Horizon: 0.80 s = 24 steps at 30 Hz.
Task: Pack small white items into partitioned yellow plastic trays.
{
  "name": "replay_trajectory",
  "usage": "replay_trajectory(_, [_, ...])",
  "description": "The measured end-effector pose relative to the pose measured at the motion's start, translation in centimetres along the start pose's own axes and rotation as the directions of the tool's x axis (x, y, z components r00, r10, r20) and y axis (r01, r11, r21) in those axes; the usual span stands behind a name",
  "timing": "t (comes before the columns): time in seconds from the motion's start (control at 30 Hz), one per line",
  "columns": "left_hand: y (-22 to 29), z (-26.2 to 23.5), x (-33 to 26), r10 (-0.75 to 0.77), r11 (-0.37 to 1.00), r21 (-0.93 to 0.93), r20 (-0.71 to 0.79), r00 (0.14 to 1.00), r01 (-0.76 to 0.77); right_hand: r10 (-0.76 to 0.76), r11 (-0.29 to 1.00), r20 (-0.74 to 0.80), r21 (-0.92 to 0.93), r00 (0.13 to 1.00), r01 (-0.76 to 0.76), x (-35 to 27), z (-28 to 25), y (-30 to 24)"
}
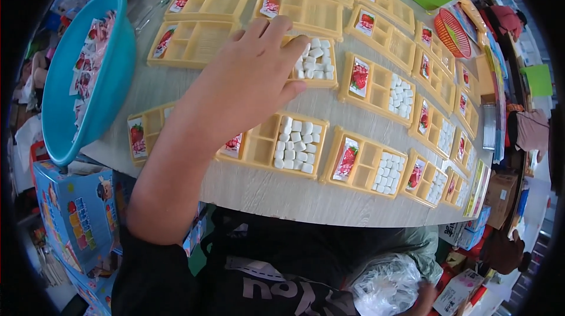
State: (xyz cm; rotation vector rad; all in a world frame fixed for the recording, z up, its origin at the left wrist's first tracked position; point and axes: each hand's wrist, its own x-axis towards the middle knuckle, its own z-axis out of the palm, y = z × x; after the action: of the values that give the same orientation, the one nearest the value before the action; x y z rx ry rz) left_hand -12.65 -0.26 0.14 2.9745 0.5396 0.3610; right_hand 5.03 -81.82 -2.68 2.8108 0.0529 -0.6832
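My left hand reaches over a pale yellow compartment tray, its fingers apart and bent downward. Thumb and index finger lie beside the white marshmallows in that tray, and the hand covers its left part. At the lower right, part of my right hand shows against a clear plastic bag; its fingers are mostly hidden, so its grip cannot be told. Nearer me, another tray holds marshmallows in its large compartment and a strawberry-print sachet at its left. My left forearm partly covers a tray with a sachet.
Several similar trays stand in rows on the wood-grain table, some with marshmallows, others with only a sachet. A turquoise basin of sachets is at left, a red basket at far right. Blue printed boxes stand below the left edge.
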Motion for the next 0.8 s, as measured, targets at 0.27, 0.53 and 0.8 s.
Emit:
replay_trajectory(0.27, [0.1, -0.7, 1.1, 0.041, 0.992, -0.122, 0.012, 0.999, -0.039, -0.792, 0.453, -0.584, -0.369, 0.176, 0.811, -8.6, -25.3, -41.9])
replay_trajectory(0.53, [-0.6, -1.1, 0.3, 0.015, 0.995, -0.093, -0.073, 0.997, -0.021, -0.879, 0.004, -0.344, -0.698, -0.33, 0.717, -4.7, -25.6, -65.8])
replay_trajectory(0.8, [-1.1, -0.5, -0.1, 0.055, 0.995, -0.08, -0.13, 0.99, -0.066, -0.947, -0.007, -0.259, -0.575, -0.19, 0.818, -4.8, -25.7, -67.2])
